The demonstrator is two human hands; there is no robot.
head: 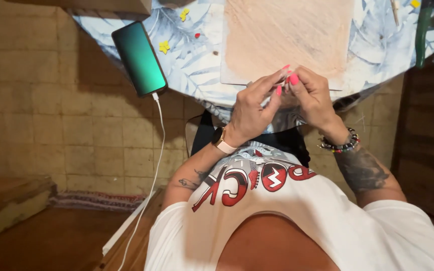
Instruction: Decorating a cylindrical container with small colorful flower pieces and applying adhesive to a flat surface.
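at the near edge of the table [372, 55], both hands meet just off the wooden board [287, 35]. left hand [251, 108] and right hand [311, 95] have their fingers pinched together on a small, thin pale piece [283, 76], too small to identify, held close for fine work. a phone [139, 57] lies aside, its white cable [159, 150] hanging off the edge.

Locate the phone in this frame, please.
In the head view the phone lies on the left edge of the leaf-patterned tablecloth, screen lit green, a white cable hanging from it, left of the wooden board and both hands.
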